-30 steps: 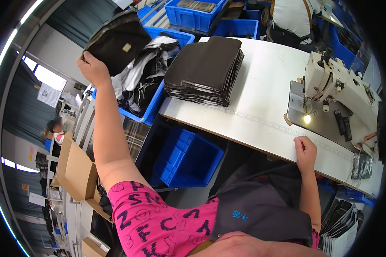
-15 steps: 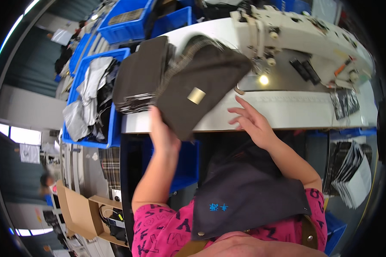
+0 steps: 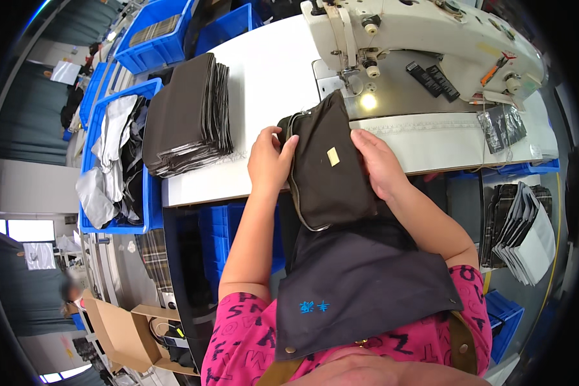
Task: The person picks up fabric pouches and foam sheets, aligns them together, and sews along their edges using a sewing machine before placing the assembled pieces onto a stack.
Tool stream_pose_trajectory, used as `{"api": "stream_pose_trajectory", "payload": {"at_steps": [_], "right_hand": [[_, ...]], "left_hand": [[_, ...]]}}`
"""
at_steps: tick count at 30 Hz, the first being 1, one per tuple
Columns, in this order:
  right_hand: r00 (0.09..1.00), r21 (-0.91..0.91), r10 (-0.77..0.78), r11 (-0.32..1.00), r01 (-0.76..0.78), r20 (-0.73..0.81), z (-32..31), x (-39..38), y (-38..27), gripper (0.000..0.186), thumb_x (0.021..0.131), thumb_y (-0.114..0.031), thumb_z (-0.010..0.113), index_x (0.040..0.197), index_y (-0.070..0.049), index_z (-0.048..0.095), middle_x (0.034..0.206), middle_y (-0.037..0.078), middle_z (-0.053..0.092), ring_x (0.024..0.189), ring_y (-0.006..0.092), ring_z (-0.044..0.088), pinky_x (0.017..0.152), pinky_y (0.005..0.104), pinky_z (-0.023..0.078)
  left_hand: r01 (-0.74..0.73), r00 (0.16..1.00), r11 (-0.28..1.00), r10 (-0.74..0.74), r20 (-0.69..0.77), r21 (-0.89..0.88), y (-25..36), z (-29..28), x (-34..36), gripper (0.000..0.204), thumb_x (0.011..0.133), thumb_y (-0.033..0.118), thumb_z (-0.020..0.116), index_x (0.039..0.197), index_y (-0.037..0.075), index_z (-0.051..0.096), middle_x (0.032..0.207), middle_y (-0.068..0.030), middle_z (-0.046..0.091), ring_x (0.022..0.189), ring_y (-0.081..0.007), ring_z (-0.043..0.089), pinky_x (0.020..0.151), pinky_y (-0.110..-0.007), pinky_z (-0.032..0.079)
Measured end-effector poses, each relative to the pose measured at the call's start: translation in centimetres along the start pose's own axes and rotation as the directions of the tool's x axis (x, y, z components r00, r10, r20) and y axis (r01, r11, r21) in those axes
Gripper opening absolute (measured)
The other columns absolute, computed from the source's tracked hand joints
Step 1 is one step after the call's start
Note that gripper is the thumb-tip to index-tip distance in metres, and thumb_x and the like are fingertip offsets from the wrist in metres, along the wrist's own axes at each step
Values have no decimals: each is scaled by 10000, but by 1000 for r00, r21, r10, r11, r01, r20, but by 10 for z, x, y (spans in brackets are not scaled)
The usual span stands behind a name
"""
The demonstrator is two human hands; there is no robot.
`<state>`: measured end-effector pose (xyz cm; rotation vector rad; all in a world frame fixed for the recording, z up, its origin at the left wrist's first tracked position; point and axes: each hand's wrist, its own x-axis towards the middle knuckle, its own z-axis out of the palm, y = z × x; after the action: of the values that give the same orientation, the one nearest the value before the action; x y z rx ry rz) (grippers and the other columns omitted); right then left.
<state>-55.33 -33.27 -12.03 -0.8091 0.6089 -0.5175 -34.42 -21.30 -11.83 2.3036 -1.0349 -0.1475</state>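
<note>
The scene is viewed from above, from the person's head, through the left of two fisheye cameras worn side by side. The lens is pointed down and forward: the dark apron (image 3: pixel 360 276) is seen close below, the left hand (image 3: pixel 270 159) and right hand (image 3: pixel 381 166) are framed near the middle, and the counter (image 3: pixel 270 55) and sewing machine (image 3: pixel 424 35) are taken in beyond. Distant curtains (image 3: pixel 22 119) are included at the left, where straight edges are bent.
</note>
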Motion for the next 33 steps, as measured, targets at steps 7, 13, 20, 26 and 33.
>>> {"api": "stream_pose_trajectory", "payload": {"at_steps": [7,13,20,26,33], "right_hand": [[994,-67,105,992,-106,-22,2,24,-15,412,1110,-457,533,1212,-83,674,1027,-12,721,855,93,671,757,272,547],[994,-181,-46,981,64,103,1,59,-13,258,1089,-314,605,1022,-74,672,907,-5,705,762,87,656,669,271,538],[996,-443,-51,893,80,76,-6,61,-13,330,1084,-308,595,832,-97,574,720,-1,609,535,96,560,474,275,457],[986,-587,-104,793,162,132,-5,60,-11,319,1075,-300,616,863,-62,601,725,4,635,538,99,588,463,275,456],[961,-549,115,834,44,251,-7,19,-10,267,1031,-284,691,970,-25,702,720,-8,634,614,64,584,554,269,476]], "left_hand": [[-171,979,971,186,-82,168,-4,26,10,306,914,355,795,950,77,672,941,-90,662,940,-326,625,820,-454,486],[-63,991,956,25,-134,-285,-6,20,8,231,1023,255,664,1009,26,683,865,-121,688,788,-291,626,786,-409,508],[133,991,966,-122,62,-223,-11,-11,29,290,1007,285,707,1103,11,690,979,-122,726,913,-281,666,833,-399,511],[-516,853,856,512,-99,-24,54,0,42,419,918,374,784,1221,97,704,1193,-129,723,1155,-348,646,1046,-451,454],[-395,898,863,435,68,-315,60,9,71,245,1047,247,616,998,14,677,917,-205,712,892,-423,662,824,-486,499]]}}
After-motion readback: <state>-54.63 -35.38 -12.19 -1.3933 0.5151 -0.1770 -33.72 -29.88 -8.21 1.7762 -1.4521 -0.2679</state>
